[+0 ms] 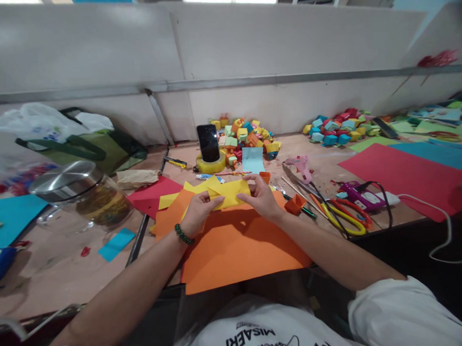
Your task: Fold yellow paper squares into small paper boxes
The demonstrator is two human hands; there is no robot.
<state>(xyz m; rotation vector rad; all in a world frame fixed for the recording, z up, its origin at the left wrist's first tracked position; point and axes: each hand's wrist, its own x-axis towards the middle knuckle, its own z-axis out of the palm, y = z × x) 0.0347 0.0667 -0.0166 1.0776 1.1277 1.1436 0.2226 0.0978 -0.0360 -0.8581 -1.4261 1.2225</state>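
A piece of yellow paper (234, 191) is pinched between my two hands above the orange sheets. My left hand (199, 210), with a dark green bead bracelet at the wrist, grips its left part. On its right end are the thumb and fingers of my right hand (261, 198). Beneath both hands lies a large orange paper sheet (242, 254), reaching past the table's front edge. More yellow paper (169, 200) pokes out behind my left hand. A small folded orange paper piece (294, 205) sits just right of my right wrist.
Behind the papers, a phone (208, 142) stands in a yellow tape roll (210, 164) beside a pile of folded paper pieces (248, 136). Scissors (345, 216), a pink glue gun (303, 169) and a purple power strip (364, 195) lie right; a glass jar (107, 201) stands left.
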